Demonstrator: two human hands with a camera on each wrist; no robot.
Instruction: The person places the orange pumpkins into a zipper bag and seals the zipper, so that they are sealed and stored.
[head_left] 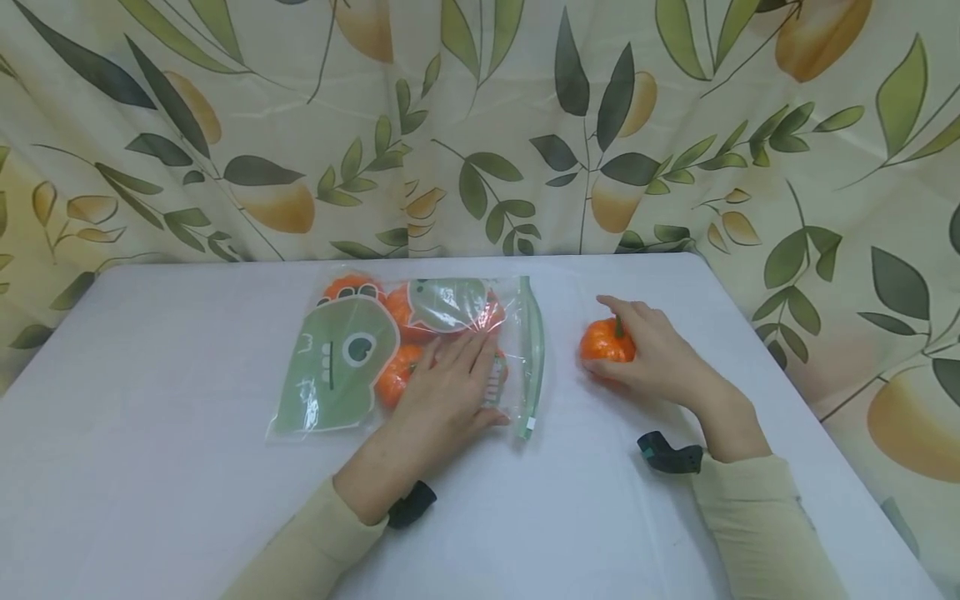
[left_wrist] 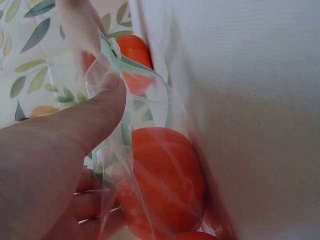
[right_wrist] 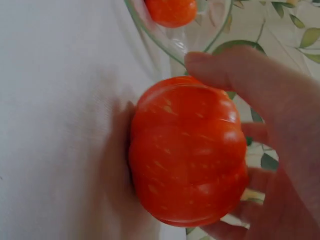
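Note:
In the head view a clear zip bag [head_left: 528, 358] with green cartoon faces lies flat, holding several small orange pumpkins [head_left: 392, 379]. My left hand [head_left: 446, 387] rests on the bag's right half, fingers stretched out over it. The left wrist view has its thumb [left_wrist: 102, 102] against the clear film, beside a bagged pumpkin [left_wrist: 165, 175]. Right of the bag, a loose orange pumpkin [head_left: 603, 342] with a green stem sits on the table. My right hand [head_left: 663, 358] holds it, thumb on the near side and fingers curved round the far side.
A white cloth covers the table [head_left: 172, 350]. Behind it hangs a curtain [head_left: 480, 125] printed with leaves and fruit. The bag's green zip edge [head_left: 534, 350] faces the loose pumpkin. Black wrist cameras [head_left: 670, 454] sit at both cuffs.

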